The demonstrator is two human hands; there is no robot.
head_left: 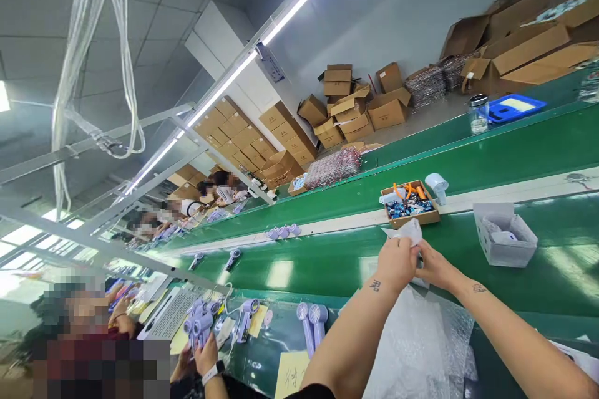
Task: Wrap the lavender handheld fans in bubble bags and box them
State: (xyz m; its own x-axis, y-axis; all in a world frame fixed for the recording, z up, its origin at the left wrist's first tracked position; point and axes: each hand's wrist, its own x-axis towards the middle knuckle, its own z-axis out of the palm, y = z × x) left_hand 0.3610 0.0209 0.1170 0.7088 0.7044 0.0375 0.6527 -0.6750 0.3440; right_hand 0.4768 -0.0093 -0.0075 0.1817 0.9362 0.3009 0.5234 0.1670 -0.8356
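Both hands meet above the near edge of the green belt. My left hand point(397, 257) is closed on a thin white plastic bag point(410, 232), whose crumpled top sticks up past the fingers. My right hand point(435, 267) pinches the same bag from the right side. Fingers hide most of it, and whether anything is inside cannot be seen. Below my hands lies a pile of translucent bubble-wrap bags point(412, 343). Two purple handheld fans point(312, 321) lie left of my left forearm.
A cardboard box of batteries and orange-handled pliers point(408, 204) sits ahead, beside a white fan point(437, 184). Right stands an open white box point(505, 238). Further off are a glass jar point(478, 115) and a blue tray point(515, 108). At left, a co-worker's hands point(203, 355) hold purple fans.
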